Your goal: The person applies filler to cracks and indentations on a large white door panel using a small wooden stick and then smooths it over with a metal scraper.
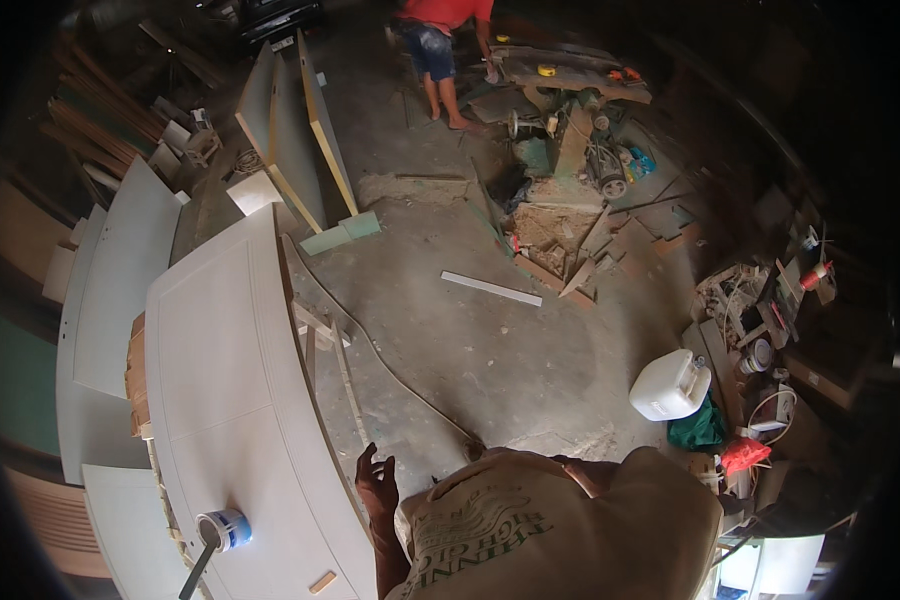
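My left hand (377, 480) is raised beside the right edge of a white door panel (217, 352), with its fingers apart and nothing in them. The panel lies flat on wooden supports. On its near part stands a paint can (229, 529) with a grey stick or handle (201, 566) leaning out of it. A small wooden block (322, 583) lies near the panel's lower end. My right hand is not in view; my shirt fills the lower middle.
A hose (360, 330) crosses the concrete floor. A white strip (490, 289) lies further right. Panels (326, 135) lean upright ahead. A person (439, 52) stands by a workbench (570, 71) with machinery and wood scraps. At right are a white jerrycan (667, 386) and clutter.
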Demonstrator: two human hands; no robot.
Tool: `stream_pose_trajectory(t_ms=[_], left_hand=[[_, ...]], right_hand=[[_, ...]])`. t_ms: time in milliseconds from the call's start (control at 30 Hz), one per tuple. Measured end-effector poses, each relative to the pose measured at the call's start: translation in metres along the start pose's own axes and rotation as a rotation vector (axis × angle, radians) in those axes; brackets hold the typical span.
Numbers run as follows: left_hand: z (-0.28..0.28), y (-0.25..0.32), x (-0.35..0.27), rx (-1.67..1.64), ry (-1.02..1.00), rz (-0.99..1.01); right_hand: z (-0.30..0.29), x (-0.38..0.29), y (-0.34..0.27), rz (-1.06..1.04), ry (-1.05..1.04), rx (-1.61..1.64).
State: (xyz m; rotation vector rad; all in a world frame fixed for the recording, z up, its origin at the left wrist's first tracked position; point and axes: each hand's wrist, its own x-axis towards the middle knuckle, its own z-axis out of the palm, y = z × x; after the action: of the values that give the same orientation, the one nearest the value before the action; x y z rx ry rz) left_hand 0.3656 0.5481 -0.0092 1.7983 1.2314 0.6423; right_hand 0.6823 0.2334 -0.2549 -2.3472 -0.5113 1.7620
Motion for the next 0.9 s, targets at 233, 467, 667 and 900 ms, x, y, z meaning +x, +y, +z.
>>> stream_pose_trajectory(t_ms=[233,467,667,900], left_hand=[[0.049,-0.057,0.023,0.108,-0.543,0.071],[0.017,-0.002,0.091,-0.12,-0.807,-0.076],[-0.029,0.039,0.182,-0.241,-0.71,-0.15],[-0.068,-0.009,0.25,0.015,-0.518,-0.06]], right_hand=[[-0.012,0.006,-0.012,-0.007,0.096,0.079],[-0.013,0.049,-0.063,-0.037,0.15,0.061],[-0.016,0.107,-0.102,-0.186,0.332,-0.01],[-0.082,0.067,-0.203,-0.521,0.405,-0.285]])
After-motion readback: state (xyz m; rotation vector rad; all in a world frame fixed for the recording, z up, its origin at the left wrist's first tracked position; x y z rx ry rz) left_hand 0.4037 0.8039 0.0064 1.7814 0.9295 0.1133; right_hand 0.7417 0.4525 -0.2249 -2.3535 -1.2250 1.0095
